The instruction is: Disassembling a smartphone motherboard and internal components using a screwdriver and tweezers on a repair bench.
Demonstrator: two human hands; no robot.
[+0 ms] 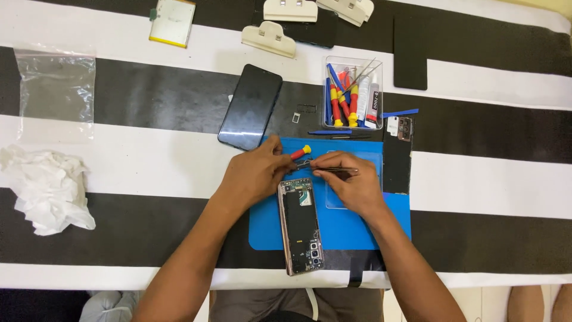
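Black-and-white striped cloth covers the counter, with a blue mat near its front edge. On it lies an opened phone frame, back removed, internals exposed. At its far end, tweezers are pinched in the right hand; a red-and-yellow screwdriver is gripped by the left hand. 1 tool tray sits beyond; open room lies left.

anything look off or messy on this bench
Nothing looks damaged or spilled. The opened phone lies on the blue mat under both hands. Only the crumpled white tissue at the left looks untidy.
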